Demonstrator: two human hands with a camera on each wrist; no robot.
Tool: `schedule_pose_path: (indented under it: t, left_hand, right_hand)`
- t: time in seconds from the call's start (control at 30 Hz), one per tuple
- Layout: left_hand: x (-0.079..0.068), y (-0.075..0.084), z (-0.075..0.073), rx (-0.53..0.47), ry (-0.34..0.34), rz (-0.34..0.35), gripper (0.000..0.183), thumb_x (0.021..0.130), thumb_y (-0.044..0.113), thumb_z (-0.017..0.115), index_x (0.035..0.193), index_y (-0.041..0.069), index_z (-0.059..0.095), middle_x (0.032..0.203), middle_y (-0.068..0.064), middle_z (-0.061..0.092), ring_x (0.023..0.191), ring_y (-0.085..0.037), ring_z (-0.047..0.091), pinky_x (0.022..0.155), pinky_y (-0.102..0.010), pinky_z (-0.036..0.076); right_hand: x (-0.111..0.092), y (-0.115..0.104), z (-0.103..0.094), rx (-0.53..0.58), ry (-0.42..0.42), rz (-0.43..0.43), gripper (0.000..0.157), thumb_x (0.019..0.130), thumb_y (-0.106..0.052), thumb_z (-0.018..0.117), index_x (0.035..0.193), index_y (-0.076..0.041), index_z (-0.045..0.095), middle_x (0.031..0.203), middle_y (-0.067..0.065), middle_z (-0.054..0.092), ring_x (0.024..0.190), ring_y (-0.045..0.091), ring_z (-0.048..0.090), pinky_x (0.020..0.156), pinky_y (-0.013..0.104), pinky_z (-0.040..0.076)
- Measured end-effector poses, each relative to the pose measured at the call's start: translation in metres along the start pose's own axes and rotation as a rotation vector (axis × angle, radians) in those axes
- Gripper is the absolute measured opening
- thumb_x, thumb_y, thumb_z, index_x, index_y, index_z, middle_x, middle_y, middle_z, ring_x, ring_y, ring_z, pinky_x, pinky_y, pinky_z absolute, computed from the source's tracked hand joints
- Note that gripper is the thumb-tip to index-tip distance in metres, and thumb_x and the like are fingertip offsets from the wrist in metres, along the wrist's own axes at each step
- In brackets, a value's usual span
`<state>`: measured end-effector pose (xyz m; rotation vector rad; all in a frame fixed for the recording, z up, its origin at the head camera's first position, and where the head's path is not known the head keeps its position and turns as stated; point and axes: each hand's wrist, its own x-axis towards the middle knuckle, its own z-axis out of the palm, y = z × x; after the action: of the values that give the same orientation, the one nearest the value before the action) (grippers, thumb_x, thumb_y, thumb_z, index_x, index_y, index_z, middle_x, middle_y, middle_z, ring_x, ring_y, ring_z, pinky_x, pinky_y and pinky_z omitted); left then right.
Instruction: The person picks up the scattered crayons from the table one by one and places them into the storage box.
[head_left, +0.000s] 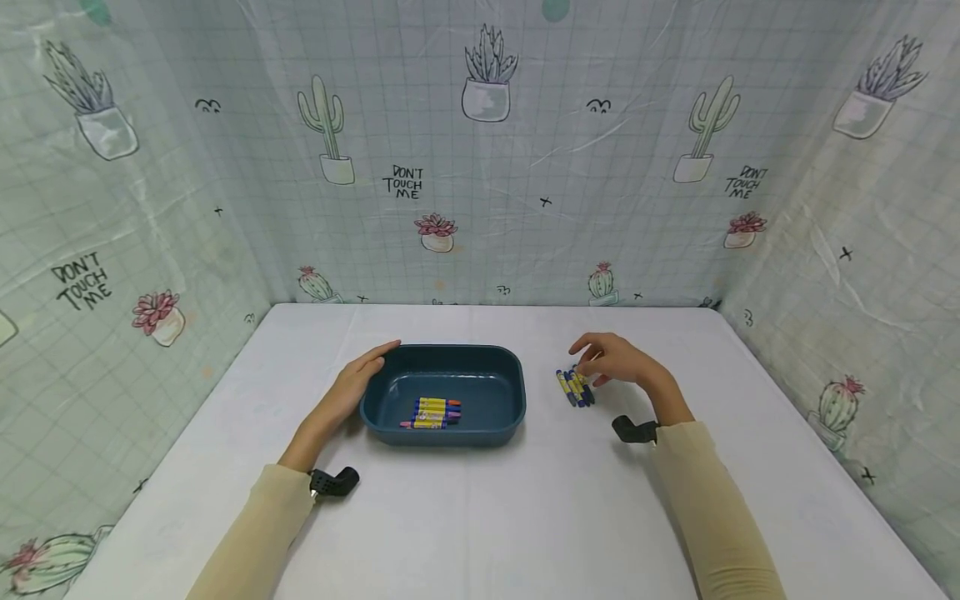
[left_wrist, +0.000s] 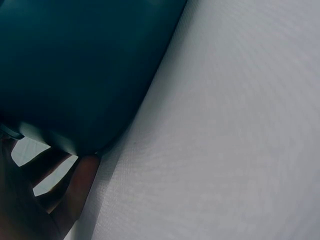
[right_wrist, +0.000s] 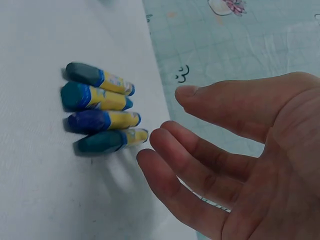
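A dark teal tray (head_left: pixel 442 437) lies left of the middle of the table, with several crayons (head_left: pixel 430 410) in yellow wrappers side by side in it. My left hand (head_left: pixel 350 387) rests against the tray's left end, fingers stretched along the wall; in the left wrist view its fingertips (left_wrist: pixel 89 167) meet the tray's side (left_wrist: pixel 75 75). To the right, my right hand (head_left: pixel 617 358) hovers at a row of several green and blue crayons (head_left: pixel 573 388). The right wrist view shows its thumb and fingers apart with nothing between them, fingertips near the ends of the crayons (right_wrist: pixel 102 102).
White cloth covers the table (head_left: pixel 480 517). A patterned curtain (head_left: pixel 540 150) with cactus drawings stands round its back and sides. A black wrist camera (head_left: pixel 335 482) sits on the left wrist, another black camera (head_left: pixel 633 430) on the right.
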<state>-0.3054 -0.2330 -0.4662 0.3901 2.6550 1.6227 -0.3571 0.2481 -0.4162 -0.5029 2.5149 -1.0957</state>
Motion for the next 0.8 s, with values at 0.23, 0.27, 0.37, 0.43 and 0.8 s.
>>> schedule_pose_path:
  t: [0.23,0.27,0.37,0.43,0.8]
  left_hand:
    - [0.002,-0.001,-0.001,-0.020,-0.007,0.005,0.047,0.114,0.018,0.031,0.159,0.010,0.041,0.168,-0.015,0.034,0.160,-0.039,0.021,0.130,-0.061,0.012]
    - [0.002,-0.001,0.000,-0.020,-0.007,0.009,0.047,0.114,0.019,0.031,0.159,0.010,0.041,0.168,-0.014,0.034,0.160,-0.038,0.021,0.130,-0.061,0.013]
    - [0.000,-0.001,0.000,-0.021,-0.007,0.019,0.047,0.114,0.023,0.031,0.159,0.014,0.042,0.168,-0.011,0.036,0.160,-0.036,0.022,0.131,-0.060,0.014]
    - [-0.001,-0.002,0.000,-0.015,-0.006,0.020,0.047,0.114,0.025,0.032,0.159,0.016,0.043,0.168,-0.010,0.037,0.160,-0.035,0.023,0.131,-0.059,0.015]
    - [-0.003,-0.001,0.000,-0.008,-0.001,0.021,0.047,0.114,0.027,0.032,0.159,0.018,0.043,0.168,-0.009,0.036,0.160,-0.035,0.023,0.131,-0.060,0.014]
  right_hand:
    - [0.002,0.010,0.003,0.008,0.017,0.083,0.039,0.096,-0.007,0.064,0.134,0.003,0.059,0.118,0.024,0.068,0.098,0.028,0.069,0.077,0.040,0.065]
    - [0.002,0.012,0.003,0.010,0.017,0.093,0.039,0.096,-0.006,0.064,0.134,0.003,0.059,0.116,0.024,0.068,0.097,0.028,0.069,0.076,0.039,0.065]
    - [0.003,0.015,0.005,0.006,0.019,0.105,0.039,0.095,-0.004,0.064,0.133,0.003,0.059,0.112,0.022,0.069,0.095,0.026,0.068,0.074,0.037,0.064]
    - [0.003,0.017,0.006,0.002,0.019,0.098,0.039,0.095,-0.003,0.065,0.133,0.004,0.060,0.110,0.022,0.070,0.094,0.025,0.068,0.072,0.037,0.064]
    - [0.005,0.016,0.008,-0.040,0.018,0.091,0.041,0.093,-0.004,0.069,0.132,0.002,0.061,0.107,0.021,0.069,0.084,0.021,0.067,0.069,0.033,0.063]
